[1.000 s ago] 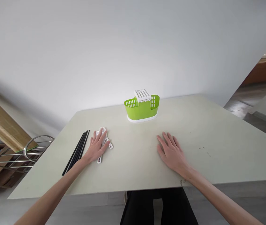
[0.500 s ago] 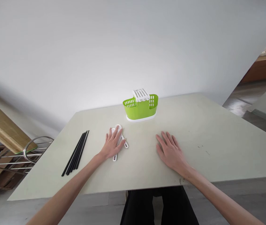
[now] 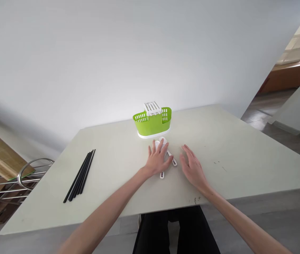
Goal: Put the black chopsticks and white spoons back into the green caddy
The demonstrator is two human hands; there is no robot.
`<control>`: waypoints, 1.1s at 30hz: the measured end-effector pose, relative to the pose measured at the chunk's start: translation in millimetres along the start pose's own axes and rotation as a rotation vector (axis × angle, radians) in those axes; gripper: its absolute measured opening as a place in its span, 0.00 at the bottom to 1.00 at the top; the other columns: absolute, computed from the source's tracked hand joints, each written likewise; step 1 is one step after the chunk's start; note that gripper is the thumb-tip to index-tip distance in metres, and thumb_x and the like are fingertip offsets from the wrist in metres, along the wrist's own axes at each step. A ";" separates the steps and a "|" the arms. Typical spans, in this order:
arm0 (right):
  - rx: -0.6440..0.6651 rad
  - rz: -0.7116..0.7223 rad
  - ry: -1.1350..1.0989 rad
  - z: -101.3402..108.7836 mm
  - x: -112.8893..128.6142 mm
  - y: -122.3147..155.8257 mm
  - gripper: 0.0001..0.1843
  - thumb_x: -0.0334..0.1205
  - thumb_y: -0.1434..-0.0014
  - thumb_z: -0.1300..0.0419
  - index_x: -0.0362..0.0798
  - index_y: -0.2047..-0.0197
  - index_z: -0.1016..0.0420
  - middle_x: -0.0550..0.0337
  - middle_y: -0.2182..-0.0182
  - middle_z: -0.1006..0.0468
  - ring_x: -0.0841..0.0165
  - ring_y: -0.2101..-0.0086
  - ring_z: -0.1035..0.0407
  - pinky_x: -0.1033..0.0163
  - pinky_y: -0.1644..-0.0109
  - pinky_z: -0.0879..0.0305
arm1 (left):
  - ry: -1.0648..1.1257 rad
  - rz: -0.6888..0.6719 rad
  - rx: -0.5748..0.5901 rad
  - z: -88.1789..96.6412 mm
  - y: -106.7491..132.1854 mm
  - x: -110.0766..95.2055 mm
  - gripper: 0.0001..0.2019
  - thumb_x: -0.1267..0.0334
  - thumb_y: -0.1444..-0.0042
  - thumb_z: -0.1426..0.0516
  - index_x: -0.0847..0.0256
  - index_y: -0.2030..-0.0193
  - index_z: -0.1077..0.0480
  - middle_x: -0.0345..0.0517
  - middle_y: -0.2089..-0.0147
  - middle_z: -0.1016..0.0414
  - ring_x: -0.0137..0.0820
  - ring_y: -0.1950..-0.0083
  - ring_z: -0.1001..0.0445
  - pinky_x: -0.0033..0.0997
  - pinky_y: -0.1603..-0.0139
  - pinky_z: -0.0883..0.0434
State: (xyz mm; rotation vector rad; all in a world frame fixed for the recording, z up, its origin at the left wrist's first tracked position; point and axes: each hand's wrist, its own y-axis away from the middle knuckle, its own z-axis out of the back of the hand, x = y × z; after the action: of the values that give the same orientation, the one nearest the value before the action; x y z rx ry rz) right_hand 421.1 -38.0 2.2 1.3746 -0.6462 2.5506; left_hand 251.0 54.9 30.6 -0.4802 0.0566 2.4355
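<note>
Under the spread fingers of my left hand [image 3: 157, 159] lie two white spoons. One spoon's handle [image 3: 174, 162] points toward my right hand, while the other spoon's handle [image 3: 162, 175] sticks out below my palm. My fingers partly cover both bowls. To the right of the spoons, my right hand [image 3: 194, 169] is on its side edge near the table, its fingers extended and holding nothing. Just beyond the spoons stands a green basket [image 3: 153, 126] with a white slotted top [image 3: 153, 108] and a white base.
Several black chopsticks [image 3: 79, 178] lie together on the left of the pale table [image 3: 112, 197]. A white wall [image 3: 128, 53] rises behind the table. At the left, off the table, are a metal rack [image 3: 30, 176] and a bamboo-like mat [image 3: 1, 151].
My left hand has slid the two spoons across the table to the right, in front of the basket. My right hand has turned onto its side, and the view has shifted slightly.
</note>
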 end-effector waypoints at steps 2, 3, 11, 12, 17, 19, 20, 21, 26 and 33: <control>-0.025 -0.014 -0.024 1.0 0.7 -0.4 0.34 0.56 0.26 0.56 0.47 0.25 0.38 0.46 0.26 0.37 0.55 0.27 0.44 0.41 0.24 0.45 | 0.021 -0.014 0.005 -8.1 -9.2 -15.4 0.37 0.38 0.30 0.53 0.46 0.19 0.51 0.43 0.14 0.65 0.60 0.17 0.76 0.77 0.23 0.64; -0.033 -0.020 -0.034 1.3 1.0 -0.5 0.34 0.56 0.26 0.56 0.47 0.25 0.39 0.46 0.26 0.37 0.55 0.27 0.44 0.41 0.24 0.45 | 0.031 -0.023 0.009 -11.7 -13.1 -22.4 0.37 0.39 0.30 0.53 0.47 0.19 0.52 0.44 0.14 0.65 0.61 0.17 0.76 0.78 0.23 0.64; -0.092 -0.021 -0.081 2.2 -0.1 -2.3 0.34 0.56 0.26 0.56 0.47 0.26 0.36 0.44 0.28 0.34 0.54 0.30 0.38 0.43 0.28 0.38 | 0.056 -0.064 0.040 -29.7 -31.0 -52.7 0.37 0.45 0.31 0.50 0.49 0.18 0.53 0.46 0.14 0.67 0.64 0.17 0.77 0.82 0.25 0.64; -0.097 -0.011 -0.077 1.9 -0.7 -2.6 0.34 0.56 0.26 0.55 0.47 0.26 0.36 0.44 0.29 0.33 0.54 0.31 0.37 0.43 0.29 0.38 | 0.059 -0.067 0.035 -30.7 -31.9 -53.3 0.37 0.46 0.31 0.50 0.48 0.18 0.53 0.46 0.14 0.67 0.64 0.17 0.77 0.82 0.25 0.64; -0.121 0.025 -0.049 0.4 -1.5 -3.5 0.33 0.56 0.26 0.55 0.47 0.27 0.34 0.43 0.30 0.31 0.54 0.32 0.36 0.42 0.28 0.41 | 0.122 -0.059 0.022 -29.9 -32.1 -52.5 0.36 0.48 0.31 0.50 0.44 0.18 0.53 0.42 0.14 0.67 0.62 0.17 0.76 0.82 0.25 0.63; -0.118 0.004 -0.054 1.3 -0.2 -2.8 0.33 0.56 0.26 0.54 0.46 0.28 0.34 0.43 0.31 0.31 0.54 0.33 0.36 0.42 0.28 0.40 | 0.175 -0.050 0.002 -25.6 -29.7 -51.0 0.36 0.47 0.30 0.50 0.42 0.18 0.54 0.42 0.14 0.67 0.60 0.17 0.76 0.80 0.24 0.61; -0.111 -0.011 -0.057 2.2 0.6 -2.2 0.33 0.57 0.26 0.55 0.47 0.28 0.34 0.43 0.31 0.31 0.54 0.32 0.36 0.43 0.28 0.40 | 0.196 -0.047 -0.010 -22.2 -27.7 -49.4 0.36 0.45 0.30 0.50 0.43 0.18 0.54 0.42 0.14 0.68 0.59 0.17 0.76 0.78 0.23 0.61; -0.104 -0.027 -0.062 3.4 1.4 -1.4 0.33 0.57 0.26 0.55 0.47 0.28 0.34 0.44 0.30 0.31 0.54 0.32 0.37 0.43 0.28 0.40 | 0.208 -0.046 -0.025 -17.8 -24.9 -46.5 0.37 0.43 0.30 0.50 0.44 0.18 0.54 0.43 0.14 0.69 0.58 0.17 0.76 0.77 0.23 0.60; -0.104 -0.074 -0.081 8.3 2.8 3.0 0.35 0.60 0.26 0.56 0.48 0.27 0.34 0.45 0.30 0.31 0.52 0.31 0.38 0.42 0.29 0.38 | 0.122 -0.065 -0.161 21.7 6.1 -0.9 0.36 0.38 0.28 0.54 0.49 0.20 0.50 0.48 0.15 0.66 0.51 0.16 0.76 0.66 0.20 0.58; -0.083 -0.089 -0.096 8.8 3.1 5.8 0.34 0.59 0.27 0.54 0.50 0.27 0.34 0.47 0.30 0.31 0.51 0.31 0.38 0.43 0.31 0.35 | -0.215 0.156 -0.315 105.5 108.4 142.3 0.34 0.39 0.28 0.55 0.56 0.23 0.42 0.55 0.17 0.53 0.55 0.16 0.66 0.69 0.21 0.52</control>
State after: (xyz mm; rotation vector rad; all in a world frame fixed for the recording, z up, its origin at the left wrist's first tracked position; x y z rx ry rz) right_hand 424.0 -47.2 7.2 1.4706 -0.6835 2.3742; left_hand 47.7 70.2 70.1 -0.3575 -0.3998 2.6477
